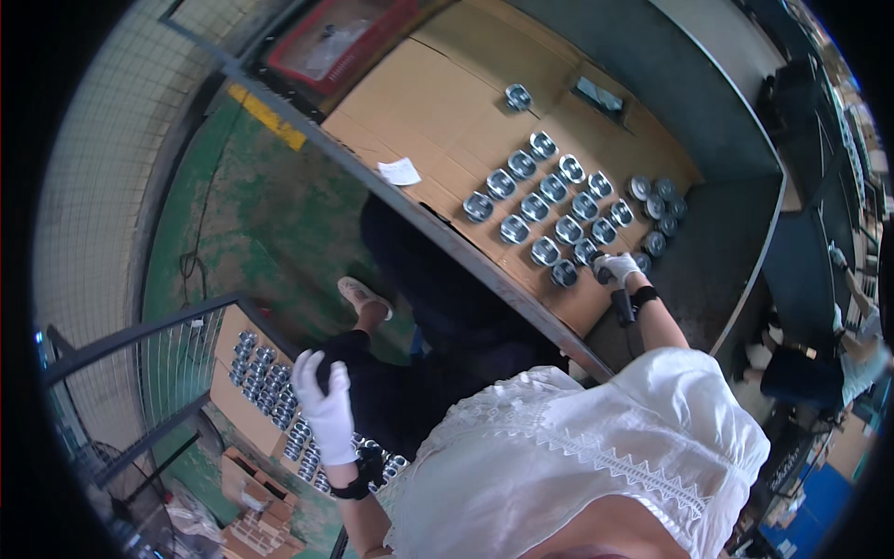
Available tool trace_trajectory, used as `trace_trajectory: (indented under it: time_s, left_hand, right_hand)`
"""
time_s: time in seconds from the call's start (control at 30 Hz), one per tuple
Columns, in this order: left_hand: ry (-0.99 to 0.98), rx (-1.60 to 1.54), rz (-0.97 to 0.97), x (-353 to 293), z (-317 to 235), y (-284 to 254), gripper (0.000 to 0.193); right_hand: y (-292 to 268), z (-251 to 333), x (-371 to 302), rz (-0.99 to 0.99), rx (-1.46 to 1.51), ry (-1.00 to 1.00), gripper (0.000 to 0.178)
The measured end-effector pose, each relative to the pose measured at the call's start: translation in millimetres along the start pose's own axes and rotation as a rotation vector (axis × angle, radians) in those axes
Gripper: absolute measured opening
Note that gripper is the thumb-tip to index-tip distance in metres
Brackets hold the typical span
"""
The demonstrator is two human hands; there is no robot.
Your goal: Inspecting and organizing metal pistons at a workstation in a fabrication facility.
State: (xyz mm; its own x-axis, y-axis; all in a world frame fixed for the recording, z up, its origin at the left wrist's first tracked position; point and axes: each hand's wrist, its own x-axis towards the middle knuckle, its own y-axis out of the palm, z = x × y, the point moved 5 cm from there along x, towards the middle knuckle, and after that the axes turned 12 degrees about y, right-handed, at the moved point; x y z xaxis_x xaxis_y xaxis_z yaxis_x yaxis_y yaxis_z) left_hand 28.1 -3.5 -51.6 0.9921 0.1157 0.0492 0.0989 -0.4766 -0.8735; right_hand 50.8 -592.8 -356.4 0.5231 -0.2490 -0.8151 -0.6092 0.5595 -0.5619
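My right hand (618, 267), in a white glove, is closed round a dark handheld tool (624, 307) at the near right end of the rows. Its exact kind is hard to make out. Just beside it, several shiny metal pistons (553, 188) stand in slanted rows on a cardboard sheet (438, 112). The nearest piston (564, 273) is left of the glove. My left hand (324, 410), also white-gloved, is raised with fingers spread and holds nothing. Beneath and beside it are many more pistons (272, 389) on a cardboard-lined cart.
Darker round parts (666, 191) cluster on the bench's right side. One piston (518, 97) stands apart near a small tray (599, 94). A paper slip (399, 171) lies by the metal bench edge. A red basket (335, 37) is at far left. Another person (829, 368) works at right.
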Motion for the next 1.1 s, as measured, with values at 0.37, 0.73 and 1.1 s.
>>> trace_trajectory:
  time_s: [0.37,0.73,1.1]
  left_hand:
    - [0.424,-0.290,-0.278,28.8,-81.4,-34.3,0.071]
    - [-0.298,-0.990,-0.556,-9.4,20.0,-55.3,0.041]
    - [-0.391,-1.705,-0.587,-3.8,39.0,-51.4,0.028]
  right_hand:
    - [-87.9,389.1,-282.1,0.797,0.868,-0.897,0.065]
    - [54.4,515.1,-371.6,1.260,0.684,-0.796,0.045]
    - [52.3,512.9,-379.0,1.073,0.664,-0.754,0.065]
